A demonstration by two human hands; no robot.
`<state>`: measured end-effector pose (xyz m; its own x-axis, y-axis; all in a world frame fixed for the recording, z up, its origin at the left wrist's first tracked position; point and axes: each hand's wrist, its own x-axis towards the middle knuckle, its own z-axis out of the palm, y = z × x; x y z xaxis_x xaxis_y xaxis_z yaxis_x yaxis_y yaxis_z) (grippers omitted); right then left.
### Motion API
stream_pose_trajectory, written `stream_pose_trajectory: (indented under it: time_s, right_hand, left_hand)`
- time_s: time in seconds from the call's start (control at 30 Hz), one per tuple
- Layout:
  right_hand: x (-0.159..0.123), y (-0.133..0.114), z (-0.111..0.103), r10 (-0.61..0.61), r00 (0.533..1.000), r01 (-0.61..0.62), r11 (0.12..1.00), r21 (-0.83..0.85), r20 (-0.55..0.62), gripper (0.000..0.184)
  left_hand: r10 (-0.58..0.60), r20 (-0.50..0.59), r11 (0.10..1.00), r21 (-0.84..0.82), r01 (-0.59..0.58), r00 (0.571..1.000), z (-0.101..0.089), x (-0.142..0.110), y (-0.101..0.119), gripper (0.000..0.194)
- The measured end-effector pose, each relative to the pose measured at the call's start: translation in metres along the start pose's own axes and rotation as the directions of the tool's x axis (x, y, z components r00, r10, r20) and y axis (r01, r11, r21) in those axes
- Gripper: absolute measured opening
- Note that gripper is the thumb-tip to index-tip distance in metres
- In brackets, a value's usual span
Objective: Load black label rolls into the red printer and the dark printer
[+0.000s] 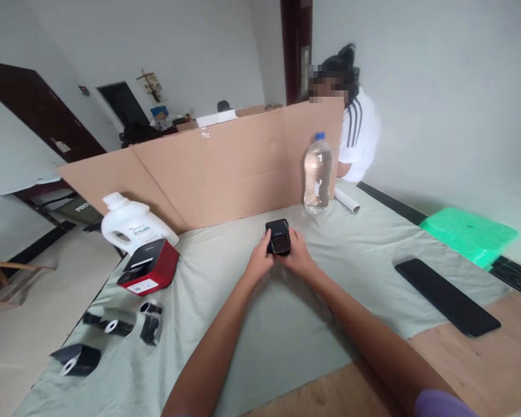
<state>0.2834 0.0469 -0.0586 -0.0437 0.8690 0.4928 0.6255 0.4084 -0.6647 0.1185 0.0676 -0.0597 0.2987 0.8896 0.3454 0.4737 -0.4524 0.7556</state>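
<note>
Near the middle of the cloth-covered table, a small black boxy device (279, 236) sits between my two hands. Its upper face has a darker, glossy panel; I cannot make out its exact kind. My left hand (261, 256) grips its left side, thumb along the edge. On the opposite side my right hand (298, 252) holds it the same way. The fingers below the device are partly hidden. Beyond it, to the right, stands a clear water bottle (318, 174) with a blue cap.
A cardboard sheet (226, 174) stands across the back. Left are a white jug (128, 223), a red-black box-shaped machine (150, 267) and several black rolls (84, 359). A black phone-like slab (447, 296) lies right, near a green stool (466, 234). A person (358, 136) sits behind the cardboard.
</note>
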Motion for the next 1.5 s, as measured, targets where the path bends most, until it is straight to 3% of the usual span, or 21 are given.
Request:
stream_pose_trajectory:
  time_s: [0.1, 0.2, 0.33, 0.47, 0.8, 1.03, 1.27, 1.5]
  right_hand:
    - [0.009, 0.039, -0.034, 0.123, 0.974, -0.125, 0.992, 0.004, -0.188, 0.101]
    - [0.006, 0.074, -0.067, 0.212, 0.938, -0.223, 0.975, -0.007, -0.275, 0.095]
    - [0.002, 0.108, -0.098, 0.233, 0.915, -0.264, 0.963, -0.053, -0.329, 0.088]
    - [0.005, 0.126, -0.106, 0.207, 0.914, -0.24, 0.969, -0.053, -0.348, 0.079]
    - [0.009, 0.135, -0.102, 0.213, 0.915, -0.261, 0.96, -0.099, -0.343, 0.072]
    - [0.008, 0.142, -0.101, 0.26, 0.891, -0.294, 0.955, -0.038, -0.371, 0.074]
    - [0.01, 0.141, -0.098, 0.276, 0.897, -0.326, 0.941, -0.094, -0.345, 0.086]
    - [0.015, 0.138, -0.098, 0.303, 0.868, -0.374, 0.92, -0.116, -0.394, 0.08]
  left_hand:
    - [0.011, 0.069, 0.999, -0.036, -0.008, 0.998, 0.043, 0.05, 0.024, 0.087]
    - [0.002, 0.137, 0.995, -0.095, 0.011, 0.991, 0.09, 0.082, 0.046, 0.081]
    - [-0.062, 0.171, 0.982, -0.166, 0.09, 0.983, 0.141, 0.102, 0.057, 0.077]
    - [-0.08, 0.13, 0.954, -0.276, 0.114, 0.988, 0.169, 0.11, 0.051, 0.076]
    - [-0.1, 0.163, 0.882, -0.443, 0.164, 0.981, 0.185, 0.12, 0.034, 0.078]
    - [-0.141, 0.277, 0.925, -0.305, 0.226, 0.951, 0.182, 0.119, 0.043, 0.095]
    - [-0.106, 0.271, 0.958, -0.23, 0.172, 0.957, 0.175, 0.108, 0.045, 0.09]
    - [-0.075, 0.25, 0.947, -0.286, 0.148, 0.965, 0.173, 0.101, 0.051, 0.077]
